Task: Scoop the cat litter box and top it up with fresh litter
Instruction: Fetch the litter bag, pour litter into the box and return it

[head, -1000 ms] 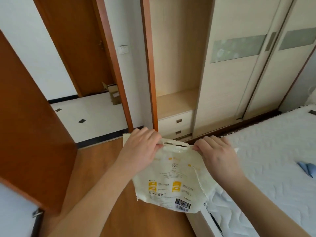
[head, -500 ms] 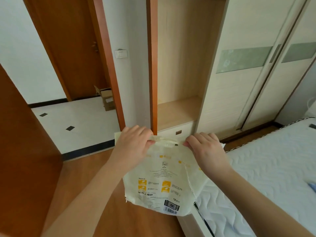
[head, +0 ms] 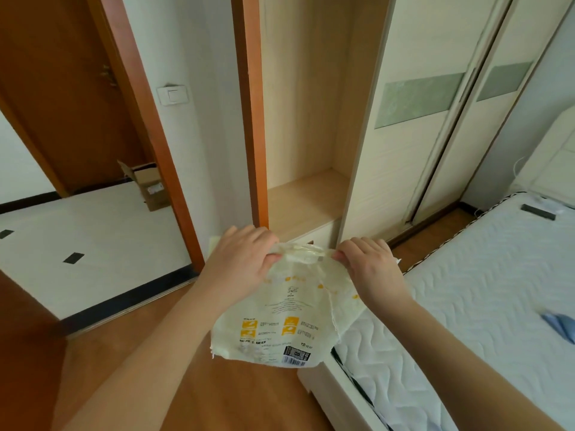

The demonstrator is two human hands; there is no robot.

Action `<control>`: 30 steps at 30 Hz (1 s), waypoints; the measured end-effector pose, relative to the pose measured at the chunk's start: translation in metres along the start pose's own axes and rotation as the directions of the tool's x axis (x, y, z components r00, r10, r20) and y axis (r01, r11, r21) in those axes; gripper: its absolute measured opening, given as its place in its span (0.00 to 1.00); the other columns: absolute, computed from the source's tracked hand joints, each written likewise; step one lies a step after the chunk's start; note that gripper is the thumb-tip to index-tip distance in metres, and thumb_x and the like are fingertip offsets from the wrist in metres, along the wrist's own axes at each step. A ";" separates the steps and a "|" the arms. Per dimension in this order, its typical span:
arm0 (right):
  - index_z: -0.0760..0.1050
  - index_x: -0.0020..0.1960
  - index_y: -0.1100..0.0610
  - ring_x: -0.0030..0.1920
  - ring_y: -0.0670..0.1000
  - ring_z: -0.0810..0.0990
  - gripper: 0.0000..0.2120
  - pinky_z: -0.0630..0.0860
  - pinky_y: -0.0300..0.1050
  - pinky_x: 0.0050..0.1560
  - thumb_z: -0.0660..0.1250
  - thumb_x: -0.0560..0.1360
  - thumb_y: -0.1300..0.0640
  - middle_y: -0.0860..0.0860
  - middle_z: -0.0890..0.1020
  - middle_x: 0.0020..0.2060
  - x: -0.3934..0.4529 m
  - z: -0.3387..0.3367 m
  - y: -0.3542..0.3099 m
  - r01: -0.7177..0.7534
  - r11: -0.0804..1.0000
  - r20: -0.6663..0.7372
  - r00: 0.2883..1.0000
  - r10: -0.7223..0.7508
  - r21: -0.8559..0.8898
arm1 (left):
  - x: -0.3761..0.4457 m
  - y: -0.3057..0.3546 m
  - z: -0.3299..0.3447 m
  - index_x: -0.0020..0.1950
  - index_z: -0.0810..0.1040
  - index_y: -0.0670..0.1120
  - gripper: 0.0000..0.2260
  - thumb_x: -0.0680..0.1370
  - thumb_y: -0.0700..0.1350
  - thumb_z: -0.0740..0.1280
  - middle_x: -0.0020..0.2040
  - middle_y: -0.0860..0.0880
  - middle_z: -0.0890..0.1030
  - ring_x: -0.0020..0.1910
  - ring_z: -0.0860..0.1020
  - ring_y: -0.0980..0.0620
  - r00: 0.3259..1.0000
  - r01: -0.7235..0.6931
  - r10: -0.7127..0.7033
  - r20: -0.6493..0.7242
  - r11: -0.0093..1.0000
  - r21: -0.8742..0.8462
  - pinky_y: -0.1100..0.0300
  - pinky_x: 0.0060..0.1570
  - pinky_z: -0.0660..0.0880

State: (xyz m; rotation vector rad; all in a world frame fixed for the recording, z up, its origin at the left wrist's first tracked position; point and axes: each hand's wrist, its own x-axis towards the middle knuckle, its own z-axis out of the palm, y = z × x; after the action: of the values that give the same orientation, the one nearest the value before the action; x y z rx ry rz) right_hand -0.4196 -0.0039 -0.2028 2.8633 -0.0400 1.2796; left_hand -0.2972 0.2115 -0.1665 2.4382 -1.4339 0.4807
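Note:
A cream-white litter bag (head: 280, 318) with yellow squares, small print and a barcode hangs in front of me above the wooden floor. My left hand (head: 241, 262) grips the top edge at its left end. My right hand (head: 370, 267) pinches the same edge at its right end. The strip of bag top between the two hands is bunched and crumpled. The bag looks slack and flat, with a torn, ragged edge down its right side. No litter box or scoop is in view.
A bed with a white quilted mattress (head: 485, 293) fills the right side, its corner just below the bag. An open wardrobe shelf (head: 305, 197) and sliding doors (head: 417, 119) stand ahead. A doorway on the left opens onto a tiled floor with a cardboard box (head: 149, 185).
My head has tilted up, so the room has slid down in view. Both hands have kept their hold on the bag top, and the edge between them has become more bunched.

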 end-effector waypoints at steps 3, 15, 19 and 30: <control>0.75 0.41 0.56 0.33 0.51 0.75 0.15 0.69 0.46 0.35 0.56 0.80 0.51 0.48 0.77 0.33 0.013 0.016 0.018 -0.011 1.000 0.013 1.000 0.011 0.008 | 0.028 -0.015 0.015 0.48 0.75 0.49 0.11 0.79 0.53 0.57 0.45 0.55 0.77 0.45 0.73 0.52 1.000 -0.020 0.020 0.006 1.000 -0.012 0.54 0.46 0.66; 0.74 0.40 0.56 0.33 0.52 0.74 0.15 0.68 0.48 0.35 0.58 0.80 0.51 0.48 0.76 0.32 0.072 0.099 0.122 -0.066 0.997 0.069 0.995 0.068 -0.034 | 0.172 -0.061 0.082 0.56 0.77 0.47 0.10 0.81 0.51 0.63 0.51 0.54 0.78 0.52 0.74 0.51 0.998 -0.038 0.043 0.055 0.996 -0.078 0.56 0.49 0.62; 0.74 0.39 0.56 0.33 0.51 0.74 0.14 0.67 0.46 0.35 0.59 0.80 0.51 0.48 0.77 0.32 0.092 0.130 0.150 -0.093 0.995 0.085 0.992 0.094 -0.023 | 0.214 -0.079 0.108 0.57 0.76 0.47 0.10 0.81 0.51 0.62 0.53 0.54 0.78 0.55 0.74 0.51 0.994 -0.026 0.038 0.102 0.993 -0.115 0.59 0.50 0.59; 0.75 0.40 0.56 0.33 0.52 0.74 0.16 0.69 0.48 0.37 0.56 0.80 0.49 0.48 0.77 0.32 0.139 0.191 0.205 -0.196 0.974 0.156 0.965 0.212 -0.113 | 0.321 -0.125 0.153 0.48 0.70 0.50 0.05 0.80 0.49 0.64 0.45 0.55 0.73 0.48 0.73 0.51 0.972 -0.041 0.089 0.216 0.976 -0.215 0.56 0.52 0.66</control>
State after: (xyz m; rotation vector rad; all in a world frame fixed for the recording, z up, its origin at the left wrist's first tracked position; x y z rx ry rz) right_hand -0.1898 -0.2143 -0.2284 2.9349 -0.3969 1.0254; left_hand -0.0196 -0.0429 -0.1809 2.3398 -1.5687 0.0616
